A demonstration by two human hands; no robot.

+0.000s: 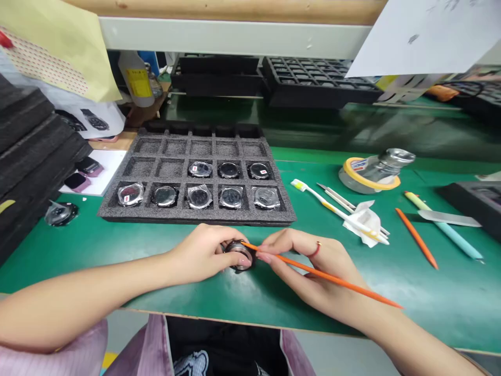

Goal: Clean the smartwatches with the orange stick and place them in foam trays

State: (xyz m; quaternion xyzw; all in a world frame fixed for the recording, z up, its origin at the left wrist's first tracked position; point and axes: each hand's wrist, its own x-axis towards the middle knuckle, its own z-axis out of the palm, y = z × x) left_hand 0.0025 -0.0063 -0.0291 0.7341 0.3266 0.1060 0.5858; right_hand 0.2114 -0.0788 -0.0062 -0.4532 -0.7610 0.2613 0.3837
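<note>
Near edge of the green bench (176, 297), centre: a round watch case (237, 247), tilted, held in front of the foam tray (191, 215). Left hand (211, 251) curled closed around it, thumb across the near side, index finger bent over the far side; other fingers largely hidden. Right hand (324, 266) pinches an orange stick (313, 270) between thumb and index finger, close to the stick's left end; that tip appears to touch the case's far edge. Stick's other end runs right, over the wrist.

Tray: five round watch pieces in the near row, three in the next row, right side. Left of tray, on the bench, a film-wrapped watch piece (61, 214). Right: a toothbrush (332, 207) lying across white tissue (364, 222); farther right, a second orange stick (417, 238).
</note>
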